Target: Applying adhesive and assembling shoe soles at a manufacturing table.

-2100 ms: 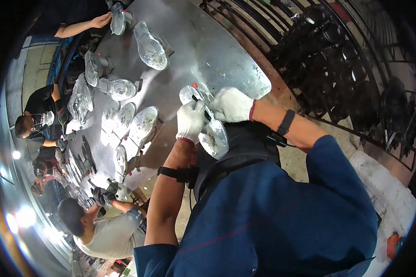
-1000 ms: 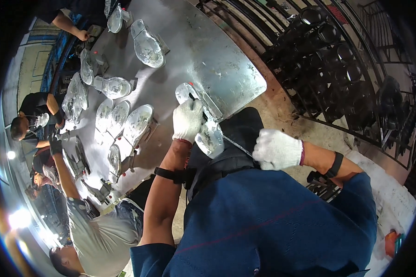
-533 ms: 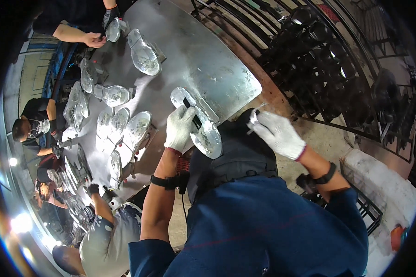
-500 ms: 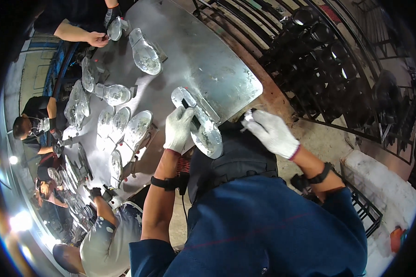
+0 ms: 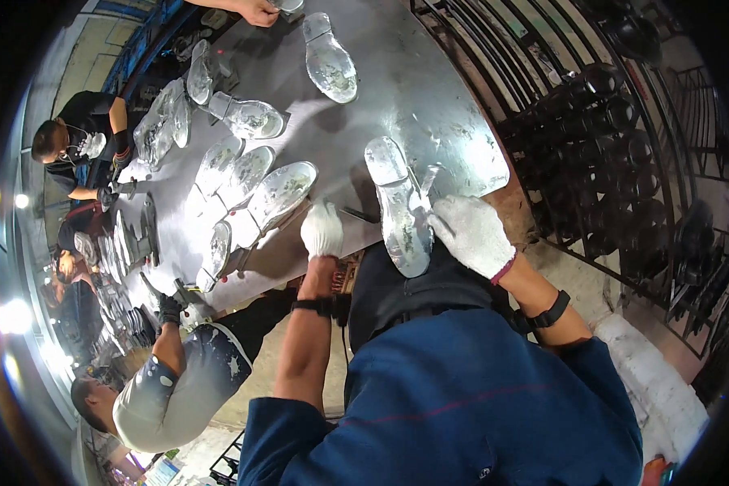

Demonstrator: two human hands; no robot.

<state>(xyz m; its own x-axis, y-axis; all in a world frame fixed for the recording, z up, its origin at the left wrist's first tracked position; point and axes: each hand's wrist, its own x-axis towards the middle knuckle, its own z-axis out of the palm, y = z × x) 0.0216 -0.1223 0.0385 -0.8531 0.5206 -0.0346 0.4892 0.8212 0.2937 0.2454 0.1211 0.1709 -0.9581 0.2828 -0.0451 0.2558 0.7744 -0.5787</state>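
Note:
A shiny silver sole-shaped piece [image 5: 405, 219] with a separate heel section lies at the table's near edge, its toe reaching over my lap. My right hand [image 5: 471, 236], in a white knitted glove, is closed beside it, the fingertips against its right side. A small shiny pale piece [image 5: 431, 176] sticks up from those fingertips; its kind is unclear. My left hand [image 5: 322, 230], gloved alike, is at the table edge left of the sole-shaped piece. Its back faces up and its fingers are hidden. Just right of it, a thin dark bar [image 5: 360, 215] lies on the table.
More silver sole-shaped pieces lie on the metal table [image 5: 429, 89], one farther off [image 5: 330, 69] and several grouped left [image 5: 279, 194]. A co-worker in a light shirt [image 5: 174, 389] is close on my left; others work beyond. Right stands a black rack [image 5: 559, 235] holding dark rounded things.
My left hand has let go of the sole-shaped piece and moved away from it, toward the table edge. My right hand has come up against that piece, which now stands straighter in view.

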